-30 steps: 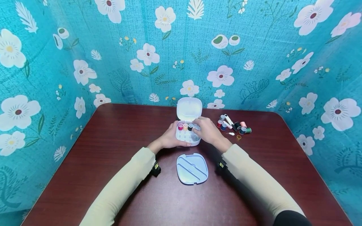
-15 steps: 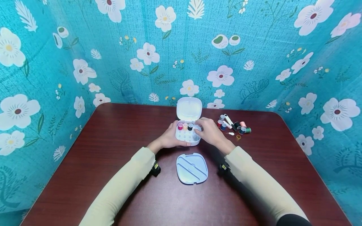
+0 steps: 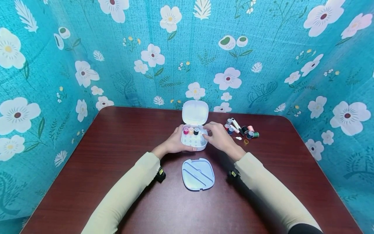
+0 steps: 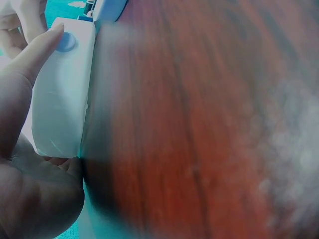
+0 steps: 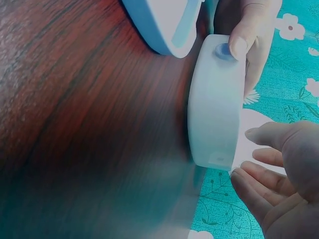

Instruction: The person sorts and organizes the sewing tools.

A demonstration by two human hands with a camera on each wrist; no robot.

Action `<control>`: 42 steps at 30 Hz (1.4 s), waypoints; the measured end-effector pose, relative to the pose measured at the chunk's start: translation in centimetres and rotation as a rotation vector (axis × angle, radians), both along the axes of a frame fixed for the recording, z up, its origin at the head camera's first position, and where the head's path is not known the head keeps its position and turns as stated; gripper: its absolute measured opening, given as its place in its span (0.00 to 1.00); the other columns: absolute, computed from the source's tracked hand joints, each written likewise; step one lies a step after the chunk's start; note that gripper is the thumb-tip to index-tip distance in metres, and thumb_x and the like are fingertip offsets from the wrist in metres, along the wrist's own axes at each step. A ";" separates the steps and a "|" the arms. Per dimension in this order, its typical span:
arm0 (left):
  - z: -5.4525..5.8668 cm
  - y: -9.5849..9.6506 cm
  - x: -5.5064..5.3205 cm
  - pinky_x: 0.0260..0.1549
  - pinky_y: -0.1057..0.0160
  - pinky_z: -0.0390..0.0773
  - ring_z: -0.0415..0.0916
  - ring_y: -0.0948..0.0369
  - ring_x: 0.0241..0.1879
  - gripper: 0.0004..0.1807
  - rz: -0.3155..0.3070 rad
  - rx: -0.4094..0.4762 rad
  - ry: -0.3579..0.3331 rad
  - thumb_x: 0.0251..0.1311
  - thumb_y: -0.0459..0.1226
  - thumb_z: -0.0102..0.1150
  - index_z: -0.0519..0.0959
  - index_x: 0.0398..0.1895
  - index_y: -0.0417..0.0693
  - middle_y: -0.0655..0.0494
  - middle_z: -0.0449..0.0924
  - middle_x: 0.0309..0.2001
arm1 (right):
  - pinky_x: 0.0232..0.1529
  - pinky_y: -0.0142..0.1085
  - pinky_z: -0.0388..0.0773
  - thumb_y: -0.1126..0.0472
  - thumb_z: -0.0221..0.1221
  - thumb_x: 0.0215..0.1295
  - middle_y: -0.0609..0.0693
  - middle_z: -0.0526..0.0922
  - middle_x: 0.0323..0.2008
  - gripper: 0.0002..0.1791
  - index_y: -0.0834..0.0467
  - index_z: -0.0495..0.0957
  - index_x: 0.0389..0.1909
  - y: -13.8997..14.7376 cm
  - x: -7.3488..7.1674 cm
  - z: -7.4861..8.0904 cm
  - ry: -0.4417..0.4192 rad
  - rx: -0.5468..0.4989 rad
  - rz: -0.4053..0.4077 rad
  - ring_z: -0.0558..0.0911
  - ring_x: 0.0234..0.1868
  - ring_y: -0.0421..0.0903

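A small white sewing box [image 3: 194, 143] stands on the table with its lid [image 3: 195, 112] raised at the back. My left hand [image 3: 174, 141] grips the box round its left side, and the thumb lies on the blue front button [image 4: 66, 43]. Inside, a magenta thread spool [image 3: 186, 130], a peach spool [image 3: 191, 131] and a black spool [image 3: 196, 131] stand in the back row, with rows of bare pegs in front. At the box's right rim is my right hand [image 3: 218, 136]; in the right wrist view its thumb and fingers are spread with nothing between them.
A pale blue tray [image 3: 198, 175] with diagonal ridges lies in front of the box. To the right are several loose spools, among them a red spool [image 3: 227, 127] and a green spool [image 3: 255, 134], a white-and-black pen-like tool [image 3: 235, 124] and a gold ring [image 3: 246, 142].
My right hand has drawn back slightly to the right, from over the box's right part to its rim. The left hand keeps its grip on the box.
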State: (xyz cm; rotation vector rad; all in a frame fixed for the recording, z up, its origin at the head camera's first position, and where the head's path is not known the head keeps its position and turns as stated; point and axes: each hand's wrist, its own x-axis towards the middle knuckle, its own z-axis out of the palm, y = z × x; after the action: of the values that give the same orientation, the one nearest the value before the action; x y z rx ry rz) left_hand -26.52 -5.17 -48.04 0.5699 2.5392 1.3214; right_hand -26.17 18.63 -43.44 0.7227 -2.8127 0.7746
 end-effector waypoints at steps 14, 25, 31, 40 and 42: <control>0.1 0.1 0.1 0.62 0.51 0.70 0.67 0.55 0.60 0.66 0.008 -0.017 -0.018 0.39 0.57 0.84 0.51 0.76 0.49 0.48 0.62 0.65 | 0.51 0.49 0.81 0.63 0.70 0.63 0.62 0.85 0.45 0.16 0.67 0.84 0.49 0.9 0.3 -0.4 -0.007 0.004 0.016 0.85 0.47 0.58; 0.2 0.1 0.1 0.63 0.50 0.68 0.66 0.54 0.61 0.66 0.000 0.000 -0.002 0.38 0.56 0.85 0.52 0.76 0.48 0.48 0.62 0.64 | 0.54 0.50 0.80 0.62 0.70 0.64 0.60 0.86 0.46 0.15 0.65 0.85 0.49 1.7 0.5 -0.6 0.011 0.038 0.011 0.85 0.48 0.56; 0.3 0.1 0.1 0.64 0.50 0.68 0.66 0.54 0.61 0.66 0.000 -0.001 -0.005 0.39 0.56 0.85 0.51 0.77 0.48 0.48 0.62 0.64 | 0.54 0.50 0.80 0.60 0.71 0.63 0.57 0.86 0.45 0.15 0.63 0.86 0.48 2.2 0.7 -0.7 0.013 0.065 -0.008 0.84 0.47 0.53; 0.3 0.2 0.1 0.64 0.51 0.68 0.66 0.54 0.61 0.66 0.007 0.003 0.006 0.39 0.54 0.85 0.52 0.77 0.48 0.47 0.62 0.64 | 0.52 0.49 0.80 0.60 0.71 0.63 0.57 0.86 0.45 0.15 0.63 0.86 0.47 2.7 1.0 -0.6 0.046 0.074 0.009 0.84 0.47 0.53; 0.2 0.2 0.1 0.64 0.51 0.68 0.66 0.54 0.61 0.66 0.009 0.000 0.003 0.38 0.54 0.85 0.52 0.77 0.48 0.48 0.62 0.64 | 0.52 0.50 0.80 0.60 0.71 0.63 0.57 0.86 0.44 0.15 0.62 0.86 0.47 2.9 1.1 -0.7 0.047 0.081 0.010 0.84 0.46 0.53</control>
State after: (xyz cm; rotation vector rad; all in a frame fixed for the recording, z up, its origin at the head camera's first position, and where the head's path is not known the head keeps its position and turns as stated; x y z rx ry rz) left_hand -26.40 -4.96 -47.82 0.5615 2.5478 1.3243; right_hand -25.07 21.56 -44.12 0.7569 -2.8143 0.6397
